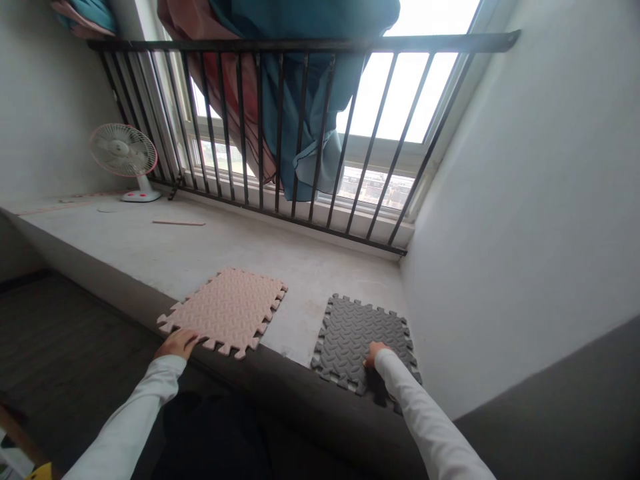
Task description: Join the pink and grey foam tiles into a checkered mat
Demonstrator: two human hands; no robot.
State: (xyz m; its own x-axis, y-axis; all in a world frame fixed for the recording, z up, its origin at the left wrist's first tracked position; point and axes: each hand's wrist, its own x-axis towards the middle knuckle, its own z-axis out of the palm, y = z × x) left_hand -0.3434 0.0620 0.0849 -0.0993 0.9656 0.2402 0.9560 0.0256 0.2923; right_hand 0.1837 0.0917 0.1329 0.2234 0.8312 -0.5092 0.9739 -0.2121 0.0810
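Observation:
A pink foam puzzle mat (227, 307) lies flat on the concrete ledge (150, 247), its near edge at the ledge's front. My left hand (177, 343) rests on that near edge, fingers curled over it. To the right lies a dark grey foam puzzle mat (357, 330) with a tread pattern. My right hand (375, 353) presses on its near part, fingers bent down onto the surface. Both arms wear white sleeves.
A black metal railing (300, 133) runs along the window behind the ledge, with blue and pink cloth (295, 87) hanging over it. A small pink-trimmed fan (125, 157) and a thin stick (179, 223) sit at the ledge's left. A white wall (525, 233) closes the right side.

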